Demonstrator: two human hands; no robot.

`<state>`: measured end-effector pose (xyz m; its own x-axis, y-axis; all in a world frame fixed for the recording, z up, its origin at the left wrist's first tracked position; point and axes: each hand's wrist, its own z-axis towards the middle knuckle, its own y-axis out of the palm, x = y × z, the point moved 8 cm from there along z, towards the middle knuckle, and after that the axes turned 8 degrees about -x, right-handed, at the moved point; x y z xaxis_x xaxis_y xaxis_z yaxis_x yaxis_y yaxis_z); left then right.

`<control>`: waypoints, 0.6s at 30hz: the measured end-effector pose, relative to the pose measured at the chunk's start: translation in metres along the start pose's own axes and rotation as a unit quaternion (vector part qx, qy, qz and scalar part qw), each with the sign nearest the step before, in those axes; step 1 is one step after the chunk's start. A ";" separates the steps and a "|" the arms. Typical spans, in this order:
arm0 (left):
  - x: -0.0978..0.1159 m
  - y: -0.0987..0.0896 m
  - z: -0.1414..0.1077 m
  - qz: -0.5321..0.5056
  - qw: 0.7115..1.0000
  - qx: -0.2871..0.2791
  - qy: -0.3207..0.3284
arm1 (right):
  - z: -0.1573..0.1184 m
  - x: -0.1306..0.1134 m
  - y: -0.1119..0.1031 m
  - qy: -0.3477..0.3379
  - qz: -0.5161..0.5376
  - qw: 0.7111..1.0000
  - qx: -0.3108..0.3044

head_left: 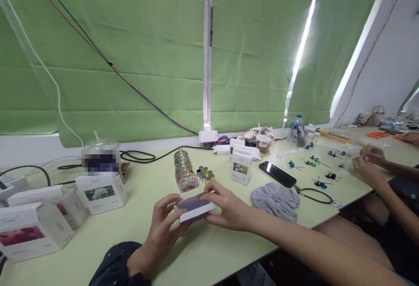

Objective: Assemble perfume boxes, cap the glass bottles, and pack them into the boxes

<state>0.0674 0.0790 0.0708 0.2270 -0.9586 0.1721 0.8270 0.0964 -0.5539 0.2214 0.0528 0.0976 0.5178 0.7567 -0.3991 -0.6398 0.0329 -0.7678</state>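
Between my hands, a small white box [196,212] with a shaded bluish inside or face is held above the table. My left hand [163,223] grips its left side, thumb on the near edge. On the right side, my right hand [224,205] has its fingers closed on the box's far and right edges. Just beyond it lie a row of stacked round clear containers [185,170] and several small cylinders [204,174] with yellow and grey sides. A white box with a white-flower picture [241,167] stands upright behind my right hand.
White picture boxes [101,193] stand at the left near a lidded cup [100,153]. On the right are a grey scrunchie [275,200], a black phone [277,173], a water bottle [296,128] and small blue-green parts [321,184]. Another person's hands [369,166] work at far right.
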 end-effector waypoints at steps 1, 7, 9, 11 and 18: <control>0.000 0.000 0.002 0.000 1.000 -0.004 -0.006 | 0.000 0.001 0.002 0.005 -0.002 1.000 -0.007; -0.012 0.007 0.005 -0.021 0.997 -0.029 -0.062 | -0.003 0.010 -0.001 0.034 0.011 0.999 -0.002; -0.019 0.009 0.003 -0.010 0.995 -0.034 -0.091 | -0.007 0.018 -0.007 0.044 0.008 0.999 0.008; -0.024 0.010 0.001 0.012 0.993 -0.034 -0.115 | -0.014 0.029 -0.016 0.061 -0.004 0.998 0.019; -0.032 0.012 0.000 0.027 0.985 -0.038 -0.164 | -0.050 0.076 -0.052 0.147 -0.048 0.984 0.090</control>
<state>0.0699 0.1107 0.0585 0.4339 -0.8136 0.3871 0.7706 0.1125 -0.6274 0.3226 0.0757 0.0819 0.7061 0.5241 -0.4761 -0.6559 0.2309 -0.7187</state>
